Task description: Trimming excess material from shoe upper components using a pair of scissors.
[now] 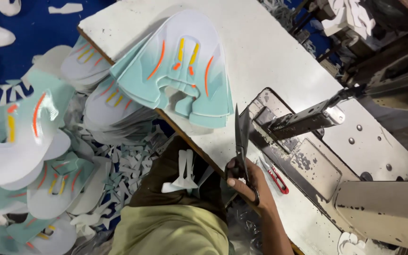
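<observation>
Scissors [242, 141], large and dark, clamped in the right hand [246, 182] at the table's [270, 52] near edge, fingers through the handle loops, blades together and pointing up and away from the body. Left hand not in view.

Just right of the hand, a small red-handled snipper [275, 175] lying flat on the table, close to the hand but apart from it. Beyond the snipper, the worn metal bed of a sewing machine [308, 160], its dark arm [308, 118] reaching across above the blade tips.

Ahead and left of the blade tips, a stack of pale teal shoe uppers [175, 75] with orange and yellow stripes, fanned out and overhanging the table's edge. Just below and left of the hand, a white offcut [182, 172] resting on the lap, on brown cloth above a yellow-green garment [175, 233].

Further left, well apart from the hand, more heaps of uppers [20, 137] on the floor, white and teal, with white scraps [128, 165] scattered between them over a blue sheet [38, 33].
</observation>
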